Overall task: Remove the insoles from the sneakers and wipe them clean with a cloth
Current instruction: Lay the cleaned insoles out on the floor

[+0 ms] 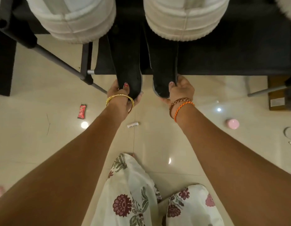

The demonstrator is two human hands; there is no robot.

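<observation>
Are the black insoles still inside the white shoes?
Partly out. Each hand, left and right, pinches a black insole whose near end sticks out, while its far end is still tucked in a white shoe.

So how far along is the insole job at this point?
Early. In hand: the left hand grips one dark insole and the right hand grips the other insole, both still reaching into the white sneakers. Left: finishing removal and all wiping; no cloth is visible.

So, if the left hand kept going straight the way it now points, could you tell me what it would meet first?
Probably the left white sneaker. The left hand grips a black insole and points up along it toward that shoe's opening; depth is unclear.
</observation>
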